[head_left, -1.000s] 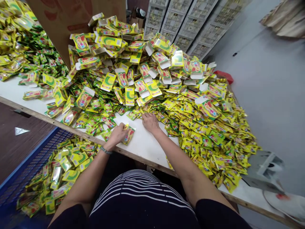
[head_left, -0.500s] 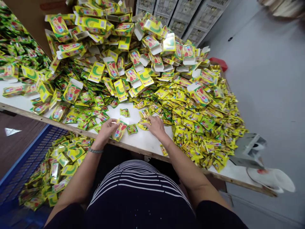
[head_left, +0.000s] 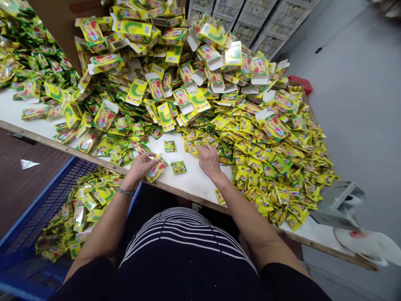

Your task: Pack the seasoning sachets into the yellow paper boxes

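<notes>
Grasping one small printed carton (head_left: 158, 168) above the table's near edge: left hand (head_left: 140, 169), several fingers hidden; contact between carton and table (head_left: 194, 182) unclear. Right hand (head_left: 209, 162): fingers bent at the margin of the yellow sachets (head_left: 260, 167); fingertips obscured, cannot tell whether anything is grasped. Two green sachets (head_left: 178, 167), loose on the table between the hands. One heap of cartons (head_left: 135, 93), many flaps raised, top cropped. One blue basket (head_left: 40, 207), lower left, holding cartons, partly covered by the left forearm (head_left: 100, 234). White crates (head_left: 260, 25), stacked, cropped above; contents indistinct. One grey object (head_left: 338, 205), right; kind unclear.
</notes>
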Tool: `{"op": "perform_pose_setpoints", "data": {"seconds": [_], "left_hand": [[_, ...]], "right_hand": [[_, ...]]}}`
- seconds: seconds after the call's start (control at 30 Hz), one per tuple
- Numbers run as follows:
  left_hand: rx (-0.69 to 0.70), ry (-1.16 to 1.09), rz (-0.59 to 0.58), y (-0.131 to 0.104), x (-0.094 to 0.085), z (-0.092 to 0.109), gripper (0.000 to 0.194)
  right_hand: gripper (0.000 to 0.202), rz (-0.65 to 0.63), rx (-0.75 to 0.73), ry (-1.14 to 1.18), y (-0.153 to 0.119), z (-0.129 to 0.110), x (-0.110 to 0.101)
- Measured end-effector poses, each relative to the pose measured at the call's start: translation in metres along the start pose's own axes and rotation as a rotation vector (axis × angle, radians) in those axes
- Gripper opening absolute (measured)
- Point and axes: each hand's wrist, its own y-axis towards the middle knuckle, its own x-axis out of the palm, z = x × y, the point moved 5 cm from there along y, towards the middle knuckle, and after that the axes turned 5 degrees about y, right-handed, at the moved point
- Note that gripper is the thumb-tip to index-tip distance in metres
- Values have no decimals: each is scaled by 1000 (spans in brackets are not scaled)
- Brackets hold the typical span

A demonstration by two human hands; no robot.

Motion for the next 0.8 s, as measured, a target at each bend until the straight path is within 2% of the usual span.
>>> {"op": "perform_pose_setpoints", "data": {"seconds": [0.13, 0.2, 0.27, 0.37, 0.63, 0.73, 0.8], "left_hand": [[41, 76, -90, -2, 3, 3, 47], [44, 36, -152, -3, 9, 6, 48], [20, -85, -232, -3, 19, 10, 51], [-50, -280, -308, -5, 31, 10, 56], [-114, -414, -293, -11, 37, -2, 50], [-138, -467, -313, -13, 40, 1, 49], [-162, -493, -302, -15, 41, 3, 50]], "right_hand": [[17, 57, 86, 385, 13, -6, -3], [14, 12, 116, 600, 20, -14, 1], [12, -69, 77, 703, 26, -28, 6], [12, -182, 2, 716, 31, -46, 13], [12, -364, -30, 769, 27, -60, 23], [8, -365, 3, 789, 25, -63, 26], [9, -315, 40, 790, 23, -62, 28]]}}
